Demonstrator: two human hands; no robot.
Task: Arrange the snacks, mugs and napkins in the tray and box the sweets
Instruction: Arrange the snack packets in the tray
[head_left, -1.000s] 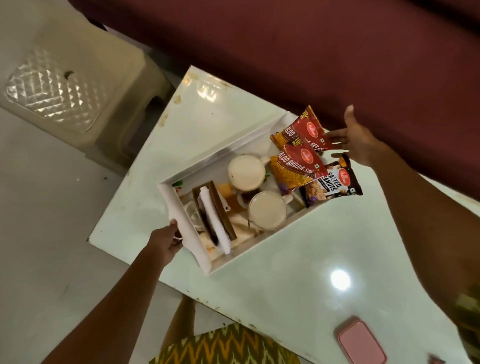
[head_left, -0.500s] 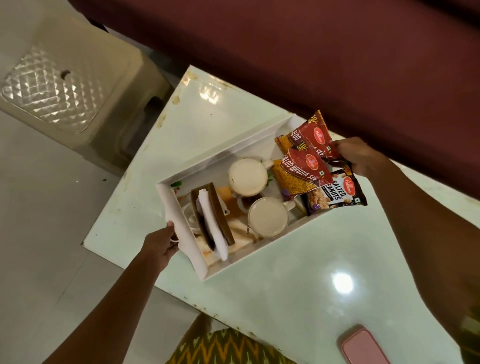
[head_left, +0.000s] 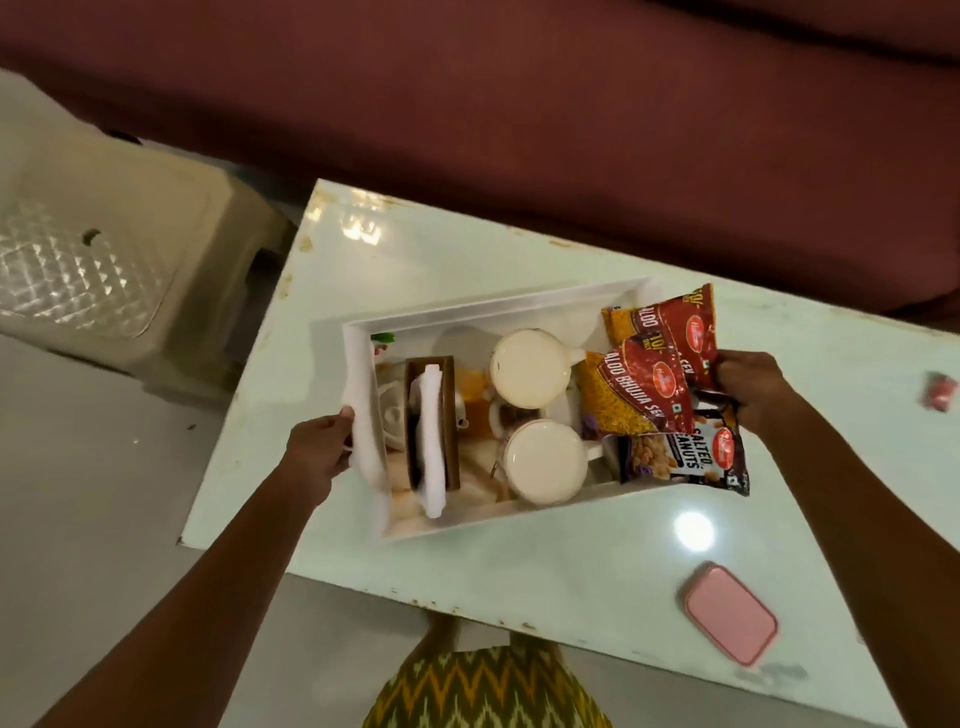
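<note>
White tray (head_left: 488, 312) on the pale table (head_left: 519, 566) is being gripped at both ends: its left wall is being clasped by the closed left hand (head_left: 319, 449). Red snack packets (head_left: 670, 343), overhanging the right end beside two mugs (head_left: 524, 376), are being pinched under the closed right hand (head_left: 753, 387).

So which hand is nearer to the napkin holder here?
Left. The left hand grips the tray's near end wall, just beside the napkin holder. The right hand is at the tray's far end, on the snack packets.
</note>
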